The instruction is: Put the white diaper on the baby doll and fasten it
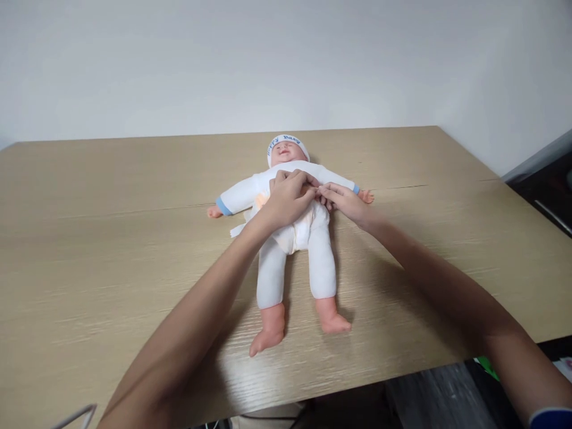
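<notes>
A baby doll (297, 173) in a white suit with blue cuffs lies on its back, head away from me and feet toward me. Around its hips is a white diaper (297, 235), with an orange patch at the left and a loose tab (236, 230) sticking out on that side. My left hand (292, 196) lies over the doll's belly, fingers bent and closed on the upper diaper edge. At the doll's side on the right, my right hand (342, 199) pinches the diaper's edge, its fingertips meeting those of the left hand. Exactly what lies between the fingertips is hidden.
The doll rests on a wooden table (134, 268) with a thin seam across it. Behind stands a pale wall (223, 65). A dark object (547, 185) is beyond the right edge, and a bent metal rod (83, 411) shows at the lower left.
</notes>
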Demonstrator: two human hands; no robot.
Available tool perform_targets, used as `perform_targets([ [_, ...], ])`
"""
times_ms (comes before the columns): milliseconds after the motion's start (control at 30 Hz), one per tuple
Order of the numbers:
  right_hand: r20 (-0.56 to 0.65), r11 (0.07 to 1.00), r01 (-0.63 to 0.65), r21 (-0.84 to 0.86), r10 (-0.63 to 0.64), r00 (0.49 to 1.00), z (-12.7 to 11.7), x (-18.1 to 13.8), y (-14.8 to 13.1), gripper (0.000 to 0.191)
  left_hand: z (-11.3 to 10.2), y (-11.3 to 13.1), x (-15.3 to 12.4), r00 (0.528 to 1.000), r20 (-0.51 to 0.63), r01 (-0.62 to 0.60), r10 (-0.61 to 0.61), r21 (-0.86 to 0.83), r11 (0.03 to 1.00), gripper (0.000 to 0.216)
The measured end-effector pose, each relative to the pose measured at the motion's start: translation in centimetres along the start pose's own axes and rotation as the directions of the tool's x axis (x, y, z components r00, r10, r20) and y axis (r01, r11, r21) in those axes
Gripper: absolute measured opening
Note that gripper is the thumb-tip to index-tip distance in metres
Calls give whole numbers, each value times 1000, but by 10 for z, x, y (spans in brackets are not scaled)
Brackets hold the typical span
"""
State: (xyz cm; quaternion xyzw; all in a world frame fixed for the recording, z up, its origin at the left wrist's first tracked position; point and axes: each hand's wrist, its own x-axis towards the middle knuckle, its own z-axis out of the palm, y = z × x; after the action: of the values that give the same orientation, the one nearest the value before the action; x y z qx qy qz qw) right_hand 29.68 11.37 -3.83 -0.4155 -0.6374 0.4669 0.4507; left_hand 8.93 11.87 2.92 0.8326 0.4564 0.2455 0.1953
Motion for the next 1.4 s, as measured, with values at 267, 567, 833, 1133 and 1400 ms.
perform_targets([
  [267, -21, 864, 297, -407, -334, 942, -20, -60, 6, 45, 13, -12, 6, 991, -118, -70, 68, -15, 997, 7],
  [567, 189, 747, 440, -499, -402, 896, -3, -55, 3, 58, 6, -2, 4, 991, -133, -27, 21, -46, 999, 7],
  [833, 198, 708, 455, -540, -419, 886, -7, -55, 15, 62, 8, 9, 18, 984, -118, 130, -131, -20, 991, 23],
  [1133, 224, 682, 474, -557, -426, 876, -7, -58, 11, 63, -21, -5, -53, 933, -329, -124, 146, 86, 989, 19],
  [1400, 88, 716, 394, -576, -424, 901, -14, -64, 20, 57, -23, -124, -125, 944, -300, 176, -138, 105, 979, 27],
])
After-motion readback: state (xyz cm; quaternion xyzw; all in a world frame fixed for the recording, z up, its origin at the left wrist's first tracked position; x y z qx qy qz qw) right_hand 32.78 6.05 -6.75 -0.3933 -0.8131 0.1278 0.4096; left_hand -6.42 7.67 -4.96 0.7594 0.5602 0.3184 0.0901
